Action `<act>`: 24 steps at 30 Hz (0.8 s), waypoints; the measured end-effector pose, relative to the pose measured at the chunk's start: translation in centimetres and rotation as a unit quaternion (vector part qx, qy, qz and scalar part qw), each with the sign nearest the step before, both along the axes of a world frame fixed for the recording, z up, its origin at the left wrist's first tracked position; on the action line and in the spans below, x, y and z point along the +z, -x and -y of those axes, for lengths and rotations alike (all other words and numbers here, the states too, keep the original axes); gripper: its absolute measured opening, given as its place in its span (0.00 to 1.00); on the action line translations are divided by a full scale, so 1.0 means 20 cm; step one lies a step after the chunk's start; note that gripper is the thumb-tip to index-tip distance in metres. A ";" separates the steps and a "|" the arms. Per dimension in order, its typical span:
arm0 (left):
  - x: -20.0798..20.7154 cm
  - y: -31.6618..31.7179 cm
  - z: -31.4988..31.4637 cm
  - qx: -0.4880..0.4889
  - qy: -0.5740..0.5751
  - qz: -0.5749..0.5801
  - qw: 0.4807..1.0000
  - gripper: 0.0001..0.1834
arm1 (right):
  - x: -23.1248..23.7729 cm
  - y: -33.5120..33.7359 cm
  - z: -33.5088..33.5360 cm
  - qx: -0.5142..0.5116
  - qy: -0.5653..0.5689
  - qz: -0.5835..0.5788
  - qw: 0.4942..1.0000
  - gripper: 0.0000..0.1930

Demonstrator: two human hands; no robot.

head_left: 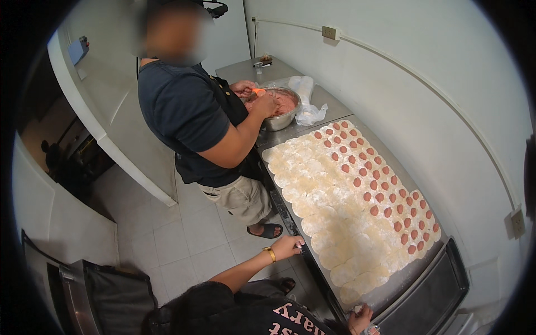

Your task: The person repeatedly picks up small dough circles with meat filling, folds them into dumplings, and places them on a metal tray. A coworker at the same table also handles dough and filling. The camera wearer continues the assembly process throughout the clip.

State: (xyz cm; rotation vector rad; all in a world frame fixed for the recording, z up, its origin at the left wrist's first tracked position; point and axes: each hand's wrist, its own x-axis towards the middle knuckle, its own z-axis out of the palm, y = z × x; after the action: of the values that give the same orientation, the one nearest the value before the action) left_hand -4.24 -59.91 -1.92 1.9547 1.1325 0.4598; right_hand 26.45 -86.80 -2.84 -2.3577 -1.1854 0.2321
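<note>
My left hand (287,246), with a gold band at the wrist, is at the front edge of the steel table (312,267). Its fingers are curled; whatever they hold is too small to name. Low in the view, my right hand (360,320) is closed near the table's near corner, with a small whitish bit at its fingertips that I cannot make out. Thin, round, floured dough wrappers (321,209) cover the table in overlapping rows. Small pink balls of meat filling (379,197) sit on the wrappers along the wall side.
Across the table's far end, a co-worker (187,111) holds an orange-handled tool (258,91) over a steel bowl (282,121) of pink meat. A plastic bag (311,114) lies beside it. A dark tray (432,296) is at the near right, against the wall side.
</note>
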 end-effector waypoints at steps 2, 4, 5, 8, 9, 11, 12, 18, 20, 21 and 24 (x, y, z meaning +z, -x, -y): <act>0.01 -0.02 0.00 -0.004 0.002 -0.009 1.000 0.17 | 0.01 0.00 0.00 -0.002 -0.007 -0.012 1.000 0.24; 0.01 -0.02 0.01 -0.005 -0.006 -0.020 1.000 0.17 | 0.03 0.01 -0.01 -0.005 -0.010 -0.027 1.000 0.24; 0.02 -0.01 0.01 -0.005 -0.012 -0.024 1.000 0.17 | 0.05 0.01 -0.01 -0.007 -0.008 -0.036 0.999 0.24; 0.02 -0.01 0.01 -0.001 -0.006 -0.042 0.999 0.17 | 0.07 0.01 0.00 -0.011 -0.005 -0.059 0.998 0.23; 0.03 -0.02 0.01 0.000 -0.006 -0.051 0.999 0.17 | 0.07 0.01 0.00 -0.013 -0.006 -0.068 0.998 0.23; 0.04 -0.04 0.00 -0.001 -0.024 -0.049 0.998 0.17 | 0.07 0.01 0.00 0.015 0.000 -0.046 0.999 0.22; 0.05 -0.05 -0.01 -0.001 -0.037 -0.050 0.998 0.17 | 0.07 0.01 -0.01 0.028 0.001 -0.035 0.999 0.22; 0.13 -0.14 -0.02 -0.011 -0.076 -0.050 0.996 0.17 | 0.08 0.02 -0.01 0.008 0.025 -0.117 0.993 0.23; 0.14 -0.14 0.00 -0.010 -0.058 -0.040 0.997 0.17 | 0.08 0.03 -0.03 -0.005 -0.011 -0.081 0.997 0.25; 0.15 -0.14 0.01 -0.006 -0.046 -0.037 0.998 0.17 | 0.09 0.05 -0.03 -0.005 -0.040 -0.069 0.997 0.26; 0.15 -0.14 0.03 -0.014 -0.046 -0.031 0.998 0.17 | 0.11 0.08 -0.05 -0.047 -0.071 -0.100 0.991 0.26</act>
State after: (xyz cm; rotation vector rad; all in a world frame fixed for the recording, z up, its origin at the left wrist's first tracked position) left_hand -1.41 -60.59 1.17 2.0751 1.1380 0.4458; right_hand 24.83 -85.75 -0.69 -2.2030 -0.9619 0.3317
